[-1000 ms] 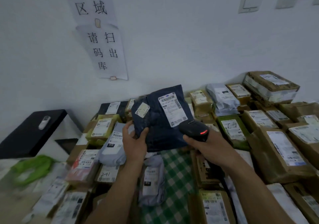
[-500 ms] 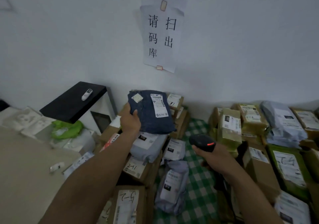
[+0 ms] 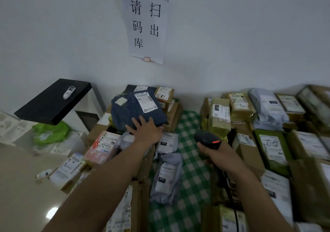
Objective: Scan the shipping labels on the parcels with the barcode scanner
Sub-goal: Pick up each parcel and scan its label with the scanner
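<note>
A dark blue soft parcel with a white shipping label lies on top of the left pile of boxes by the wall. My left hand rests flat on its near edge with the fingers spread and straight. My right hand grips a black barcode scanner with a red light on its side, held over the green checked cloth, to the right of the blue parcel. Two grey poly bags with labels lie between my arms.
Brown boxes and grey bags with labels crowd the right side. More labelled parcels stack on the left. A black-topped white unit with a small white device stands at the left wall beside a green bag. A paper sign hangs above.
My left hand carried the blue parcel away from the scanner to the left pile, set it down and let go; it now lies flat on it. The scanner hand dropped lower right.
</note>
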A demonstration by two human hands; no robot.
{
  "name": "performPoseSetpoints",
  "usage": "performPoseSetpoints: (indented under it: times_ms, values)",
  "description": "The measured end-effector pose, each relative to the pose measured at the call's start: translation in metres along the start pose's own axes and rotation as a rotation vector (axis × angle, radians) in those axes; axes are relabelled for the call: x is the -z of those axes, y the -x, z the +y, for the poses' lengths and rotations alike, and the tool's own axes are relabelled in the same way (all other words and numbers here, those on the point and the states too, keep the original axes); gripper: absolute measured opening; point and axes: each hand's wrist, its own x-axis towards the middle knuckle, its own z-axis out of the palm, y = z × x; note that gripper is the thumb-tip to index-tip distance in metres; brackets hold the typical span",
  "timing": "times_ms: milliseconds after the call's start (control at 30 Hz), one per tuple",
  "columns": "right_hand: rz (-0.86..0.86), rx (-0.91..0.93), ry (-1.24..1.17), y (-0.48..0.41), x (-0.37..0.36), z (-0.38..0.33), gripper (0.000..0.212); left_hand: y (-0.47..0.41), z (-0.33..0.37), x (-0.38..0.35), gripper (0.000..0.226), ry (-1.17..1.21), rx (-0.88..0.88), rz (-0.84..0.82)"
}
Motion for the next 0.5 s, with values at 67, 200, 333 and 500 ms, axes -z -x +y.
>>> performPoseSetpoints:
  times_ms: [67,200,333,500]
  values:
    - [0.029,-0.011,-0.009,0.006,0.017,0.005,0.027,0.007,0.028,-0.013,0.066,0.035,-0.230,0.114]
    - [0.162,-0.023,-0.031,0.009,0.051,0.022,0.020,0.022,0.097,-0.043,0.049,0.247,-0.586,0.105]
    - [0.173,-0.050,-0.050,0.000,0.081,0.038,0.025,0.004,0.161,-0.062,0.045,0.285,-0.640,0.007]
    - [0.205,-0.079,-0.085,-0.011,0.104,0.053,0.036,-0.017,0.219,-0.088,0.058,0.671,-0.475,-0.137]
